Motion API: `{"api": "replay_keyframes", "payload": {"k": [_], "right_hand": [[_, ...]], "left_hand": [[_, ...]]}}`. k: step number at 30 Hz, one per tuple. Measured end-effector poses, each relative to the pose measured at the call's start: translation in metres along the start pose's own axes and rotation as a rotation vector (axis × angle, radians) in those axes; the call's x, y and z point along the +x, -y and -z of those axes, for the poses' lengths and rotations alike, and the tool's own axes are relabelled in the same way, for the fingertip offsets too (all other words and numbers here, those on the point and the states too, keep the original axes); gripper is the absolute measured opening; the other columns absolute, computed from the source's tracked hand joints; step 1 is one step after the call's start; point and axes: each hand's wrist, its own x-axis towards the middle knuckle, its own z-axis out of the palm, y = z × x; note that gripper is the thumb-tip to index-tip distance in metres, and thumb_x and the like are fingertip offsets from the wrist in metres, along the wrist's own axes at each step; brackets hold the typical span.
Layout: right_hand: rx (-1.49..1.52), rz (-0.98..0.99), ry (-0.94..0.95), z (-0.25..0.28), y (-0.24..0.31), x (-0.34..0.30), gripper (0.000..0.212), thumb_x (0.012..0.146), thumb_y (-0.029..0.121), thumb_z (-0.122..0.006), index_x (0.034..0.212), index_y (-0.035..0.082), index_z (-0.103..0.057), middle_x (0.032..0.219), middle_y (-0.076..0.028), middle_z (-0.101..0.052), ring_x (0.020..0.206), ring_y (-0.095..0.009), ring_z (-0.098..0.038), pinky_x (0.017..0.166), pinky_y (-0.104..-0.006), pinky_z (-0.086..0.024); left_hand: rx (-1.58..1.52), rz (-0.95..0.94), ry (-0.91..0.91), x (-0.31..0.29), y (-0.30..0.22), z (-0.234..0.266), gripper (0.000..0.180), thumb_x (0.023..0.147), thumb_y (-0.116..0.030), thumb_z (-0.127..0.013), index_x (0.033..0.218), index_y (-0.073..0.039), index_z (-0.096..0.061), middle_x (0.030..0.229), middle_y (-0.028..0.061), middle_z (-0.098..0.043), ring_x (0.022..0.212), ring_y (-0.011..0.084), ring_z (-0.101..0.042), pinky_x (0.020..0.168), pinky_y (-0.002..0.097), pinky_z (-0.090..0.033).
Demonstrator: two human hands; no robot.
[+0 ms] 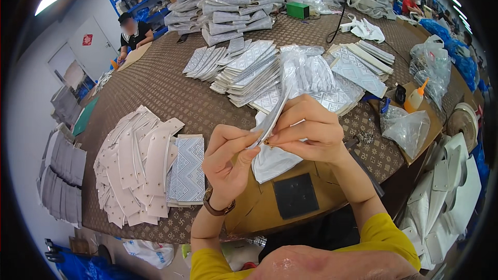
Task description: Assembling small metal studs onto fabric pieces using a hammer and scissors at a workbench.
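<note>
Above the near edge of the table, both my hands pinch a thin pale fabric panel (275, 113), which I see almost edge-on. My left hand (227, 159) grips its lower left edge between thumb and fingers. At the lower right edge my right hand (311, 130) is closed on the same panel, and a tiny brass-coloured fitting shows by its fingertips. White plastic (275, 164) lies beneath the hands on a brown cardboard sheet (249, 205), close to a black square pad (295, 196). The panel's faces are mostly hidden.
Left of me lie pale studded strips (136, 168) and a grey-white zigzag-patterned panel (187, 170). Ahead are patterned panel stacks (248, 75) and a plastic bag (306, 72). An orange-tipped bottle (415, 99) stands right. A co-worker (134, 33) sits far left.
</note>
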Motion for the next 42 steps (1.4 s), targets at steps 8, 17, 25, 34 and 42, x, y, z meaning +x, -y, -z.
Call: {"api": "replay_keyframes", "payload": {"k": [8, 17, 25, 34, 42], "right_hand": [[-0.056, -0.002, 0.018, 0.003, 0.004, 0.002, 0.023, 0.071, 0.005, -0.092, 0.091, 0.007, -0.082, 0.092, -0.003, -0.072, 0.082, -0.019, -0.067, 0.069, -0.0316, -0.046], [-0.052, -0.041, 0.034, 0.004, 0.005, 0.003, 0.02, 0.072, 0.005, -0.09, 0.091, 0.008, -0.083, 0.089, -0.002, -0.071, 0.079, -0.018, -0.064, 0.069, -0.0308, -0.046], [0.014, -0.184, 0.023, 0.0, 0.007, 0.0, 0.027, 0.074, 0.0, -0.087, 0.098, 0.006, -0.077, 0.09, -0.004, -0.067, 0.08, -0.023, -0.063, 0.07, -0.0328, -0.05], [-0.093, -0.344, -0.003, 0.0, 0.012, 0.0, 0.054, 0.073, 0.003, -0.091, 0.121, 0.009, -0.067, 0.108, -0.008, -0.063, 0.099, -0.02, -0.062, 0.085, -0.0307, -0.049], [-0.028, -0.511, 0.072, 0.011, 0.022, 0.009, 0.048, 0.073, 0.007, -0.092, 0.116, 0.009, -0.07, 0.115, -0.007, -0.066, 0.1, -0.02, -0.062, 0.087, -0.033, -0.048]], "left_hand": [[-0.017, 0.008, 0.018, 0.001, 0.001, 0.001, 0.025, 0.091, -0.005, -0.079, 0.114, 0.005, -0.077, 0.1, 0.0097, -0.067, 0.088, 0.0176, -0.062, 0.076, 0.0272, -0.048], [0.003, 0.037, 0.035, 0.002, -0.001, 0.001, 0.023, 0.091, -0.005, -0.079, 0.112, 0.005, -0.077, 0.099, 0.0097, -0.067, 0.087, 0.0176, -0.062, 0.075, 0.0267, -0.048], [0.028, 0.057, 0.021, 0.004, 0.004, 0.003, 0.019, 0.091, -0.005, -0.079, 0.108, 0.004, -0.077, 0.097, 0.009, -0.067, 0.085, 0.0173, -0.062, 0.074, 0.0268, -0.048], [0.087, 0.057, 0.053, 0.008, 0.007, 0.005, 0.016, 0.089, -0.002, -0.08, 0.103, 0.003, -0.076, 0.094, 0.0059, -0.065, 0.079, 0.0132, -0.059, 0.07, 0.025, -0.046], [-0.018, 0.237, 0.179, 0.009, 0.011, 0.009, 0.011, 0.087, 0.001, -0.08, 0.095, 0.003, -0.073, 0.091, 0.0044, -0.063, 0.074, 0.0111, -0.055, 0.067, 0.0244, -0.043]]}}
